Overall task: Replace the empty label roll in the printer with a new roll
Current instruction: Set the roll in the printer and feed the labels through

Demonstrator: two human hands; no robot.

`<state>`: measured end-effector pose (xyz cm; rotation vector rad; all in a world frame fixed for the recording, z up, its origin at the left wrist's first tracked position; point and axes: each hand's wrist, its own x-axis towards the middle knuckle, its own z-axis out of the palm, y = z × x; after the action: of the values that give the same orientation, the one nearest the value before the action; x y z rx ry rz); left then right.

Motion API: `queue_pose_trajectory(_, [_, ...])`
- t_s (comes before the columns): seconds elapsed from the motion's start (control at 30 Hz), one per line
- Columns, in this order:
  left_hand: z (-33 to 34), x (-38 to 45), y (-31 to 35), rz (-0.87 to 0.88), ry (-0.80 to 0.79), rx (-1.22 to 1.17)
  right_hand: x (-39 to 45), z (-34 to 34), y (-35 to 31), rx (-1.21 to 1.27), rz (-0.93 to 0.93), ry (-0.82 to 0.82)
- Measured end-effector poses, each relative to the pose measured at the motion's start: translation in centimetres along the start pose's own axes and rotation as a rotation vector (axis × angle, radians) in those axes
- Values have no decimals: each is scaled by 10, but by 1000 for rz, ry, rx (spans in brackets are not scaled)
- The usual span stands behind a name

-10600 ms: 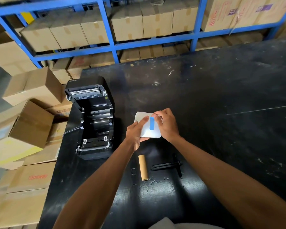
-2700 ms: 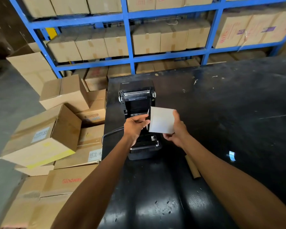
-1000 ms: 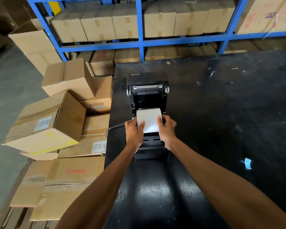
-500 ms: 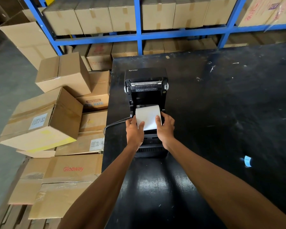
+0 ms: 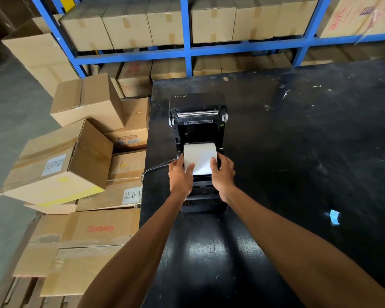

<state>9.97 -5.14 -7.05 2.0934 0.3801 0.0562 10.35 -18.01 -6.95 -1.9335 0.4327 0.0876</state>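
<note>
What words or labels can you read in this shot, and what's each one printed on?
"Xprinter": raised lid of the black printer.
"Glodway": red, on a low cardboard box.
"RATE": blue, on a stacked box; the line above it is blurred.
White labels on the tilted box and lower box: unreadable.
Red print on the top-right carton: blurred.

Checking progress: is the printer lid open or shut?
Open. The lid is tipped back, and the bay under it shows the white roll both hands press.

Single head-worn wide-angle view is being aimed forward and down across the black table; printer is being framed centrally, near, blue shelving beyond.
</note>
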Motion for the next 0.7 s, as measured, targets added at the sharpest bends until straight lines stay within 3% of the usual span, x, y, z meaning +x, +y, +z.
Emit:
queue_pose_trajectory(0.57, [-2, 0, 5, -23, -22, 84, 2, -2, 7, -51, -38, 18])
queue_pose_trajectory(0.7, [-2, 0, 5, -32, -14, 86, -3, -10, 8, -261, -66, 28])
